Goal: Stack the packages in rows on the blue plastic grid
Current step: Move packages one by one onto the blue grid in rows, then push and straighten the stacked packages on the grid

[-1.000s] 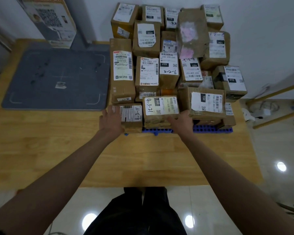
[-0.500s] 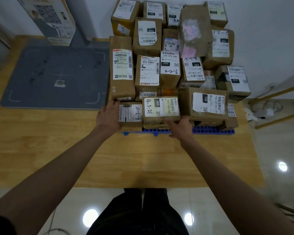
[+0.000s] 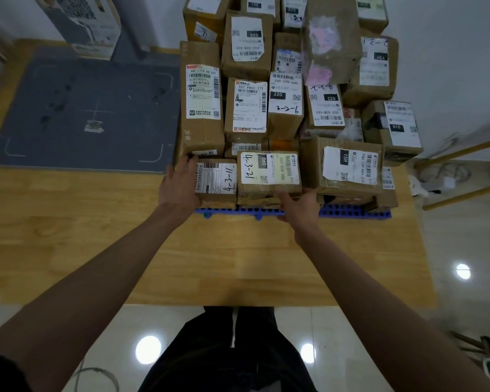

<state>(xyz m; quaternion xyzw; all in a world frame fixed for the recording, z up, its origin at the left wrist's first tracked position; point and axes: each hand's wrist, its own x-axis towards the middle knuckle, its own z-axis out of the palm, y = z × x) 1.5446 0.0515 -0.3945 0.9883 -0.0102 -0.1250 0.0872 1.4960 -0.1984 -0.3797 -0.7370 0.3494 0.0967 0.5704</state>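
At the upper left of the frame a grey mat (image 3: pixel 85 108) lies on the wooden table (image 3: pixel 96 236), with a printed carton (image 3: pixel 88 21) standing at its far edge; neither has shifted over the last 1.0 s.

Left of centre, the left hand (image 3: pixel 178 185) lies flat, fingers straight, against the left side of the small package marked 4-3-11 (image 3: pixel 217 179). 1.0 s ago that hand sat lower, at the package's near left corner; it has since slid up along the side toward the tall package (image 3: pixel 201 100) behind. The 4-3-11 package now looks tucked closer to the one behind it and sits flush beside the package marked 12-3-4 (image 3: pixel 269 172).

At centre, the right hand (image 3: pixel 300 206) rests with relaxed, spread fingers against the near lower edge of the 12-3-4 package, roughly where it was 0.5 s ago. Neither hand grips anything; both press.

Below the front row, the blue plastic grid (image 3: pixel 351 213) shows as a strip along the pile's near edge, longest toward the right, under the package labelled 15H (image 3: pixel 345 168).

My reading: the front row's 2 left packages are being squared up rather than newly placed. The grid looks nearly full, so the task seems close to done.
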